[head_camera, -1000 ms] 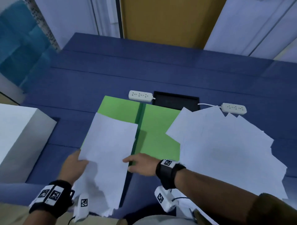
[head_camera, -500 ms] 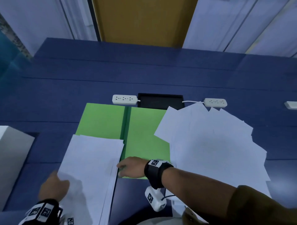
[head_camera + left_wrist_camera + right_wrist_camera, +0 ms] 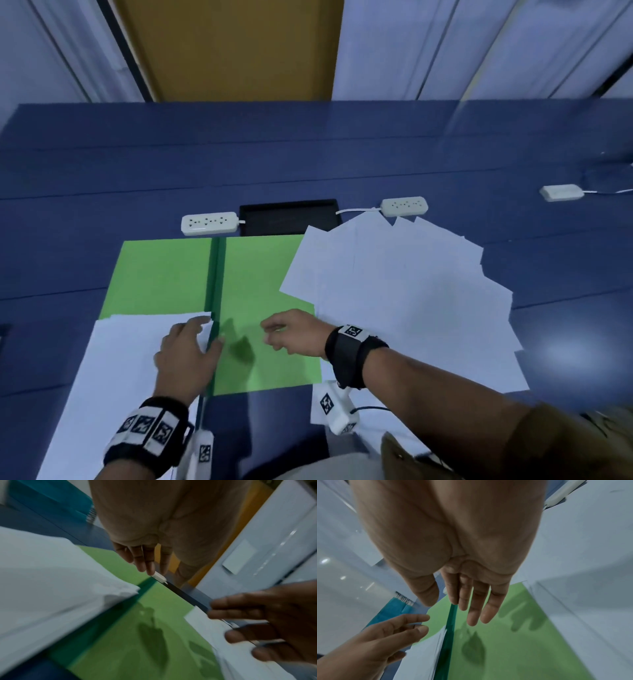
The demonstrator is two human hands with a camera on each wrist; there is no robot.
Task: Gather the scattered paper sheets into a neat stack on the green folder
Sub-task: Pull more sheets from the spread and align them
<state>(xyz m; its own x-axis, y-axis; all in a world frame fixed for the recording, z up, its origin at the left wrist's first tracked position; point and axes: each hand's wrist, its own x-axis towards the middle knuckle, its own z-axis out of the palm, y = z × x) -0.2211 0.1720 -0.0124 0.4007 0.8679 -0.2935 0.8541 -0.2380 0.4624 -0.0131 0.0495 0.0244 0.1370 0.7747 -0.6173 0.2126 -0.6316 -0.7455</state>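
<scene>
the left hand (image 3: 186, 356) lies flat on the gathered stack of paper sheets (image 3: 126, 370), its fingers (image 3: 200, 325) straight and slightly spread, tips at the stack's far right corner, right beside the dark green spine (image 3: 215, 308) of the open green folder (image 3: 164, 274). the stack covers the near part of the folder's left leaf and hangs over the near edge toward the person. just to the right of those fingers, across the spine, the right hand (image 3: 291, 334) hovers above the folder's right leaf, casting a shadow on the green below; in the right wrist view its fingers (image 3: 476, 609) are straight, relaxed and close together, holding nothing, and whether they touch the folder cannot be told. beyond the right wrist, away from the fingers, the scattered paper sheets (image 3: 411, 301) lie fanned on the blue counter (image 3: 308, 154), their left edge overlapping the folder's right leaf. past the fingertips, at the folder's far edge, sit a white power strip (image 3: 209, 223) and a black tray (image 3: 289, 216), with a second power strip (image 3: 404, 206) beyond the fan and a third (image 3: 561, 192) well off to the right.
</scene>
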